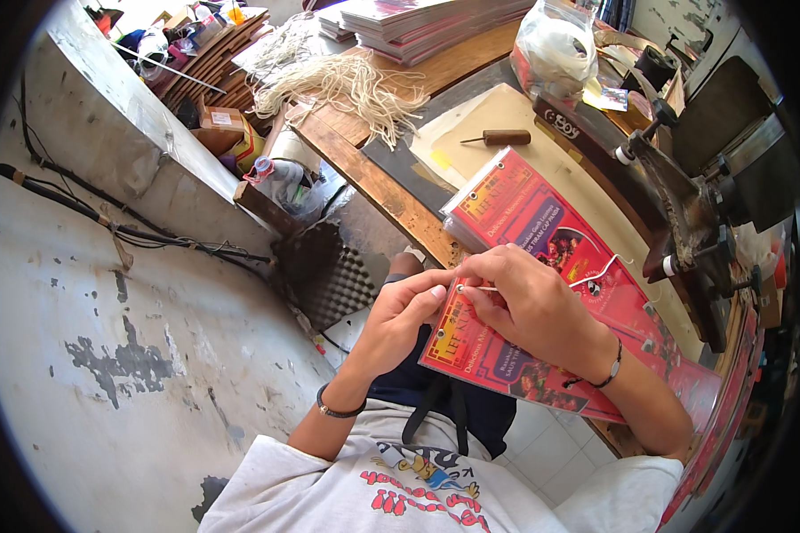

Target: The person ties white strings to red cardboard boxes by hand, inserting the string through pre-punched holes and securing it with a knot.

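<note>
A red glossy printed sheet point(551, 391) lies tilted in front of me, its near end hanging past the table edge. My left hand point(402, 318) is closed on its upper left corner, thumb and fingers pinched beside a corner hole. Over that corner my right hand point(533, 306) pinches a white cord point(480, 288) at the hole. The cord's loose part point(606, 268) comes out on the other side of my right hand. Beneath lies a stack of similar red sheets point(507, 182). What my left fingertips press behind the corner is hidden.
A wooden-handled awl point(507, 137) rests on tan board point(471, 115) beyond the stack. Bundled white cords point(347, 89) drape over the table at the back. At the right stands a dark metal clamp-like device point(676, 191); a white plastic bag point(556, 53) sits behind. A peeling wall point(133, 293) bounds the left.
</note>
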A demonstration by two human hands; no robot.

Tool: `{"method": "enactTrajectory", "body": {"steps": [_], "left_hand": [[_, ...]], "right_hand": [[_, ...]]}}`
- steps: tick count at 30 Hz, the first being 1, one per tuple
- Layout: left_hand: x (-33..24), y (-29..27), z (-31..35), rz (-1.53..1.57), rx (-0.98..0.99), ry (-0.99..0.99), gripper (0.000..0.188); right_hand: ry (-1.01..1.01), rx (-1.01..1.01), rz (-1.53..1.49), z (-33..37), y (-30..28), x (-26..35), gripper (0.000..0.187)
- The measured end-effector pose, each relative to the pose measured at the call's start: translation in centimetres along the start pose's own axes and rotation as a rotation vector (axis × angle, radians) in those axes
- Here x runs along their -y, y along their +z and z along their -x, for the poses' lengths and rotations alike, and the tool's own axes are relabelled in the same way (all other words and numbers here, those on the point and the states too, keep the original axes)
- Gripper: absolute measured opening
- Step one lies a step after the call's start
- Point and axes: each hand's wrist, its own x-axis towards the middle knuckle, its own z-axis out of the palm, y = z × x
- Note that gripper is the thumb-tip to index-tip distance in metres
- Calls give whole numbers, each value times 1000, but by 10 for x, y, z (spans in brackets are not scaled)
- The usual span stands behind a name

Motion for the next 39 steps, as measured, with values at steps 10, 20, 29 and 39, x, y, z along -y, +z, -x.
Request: {"method": "enactTrajectory", "body": {"steps": [10, 20, 29, 39], "left_hand": [[7, -7, -9, -19, -13, 46, 23], [29, -49, -11, -137, -456, 106, 14], [54, -138, 18, 0, -831, 163, 16], [41, -223, 58, 402, -1066, 409, 18]], "right_hand": [[-113, -5, 140, 0, -2, -2, 24], [-60, -12, 177, 0, 1, -1, 17], [-81, -36, 194, 1, 4, -1, 13], [-62, -23, 117, -2, 1, 1, 12]]}}
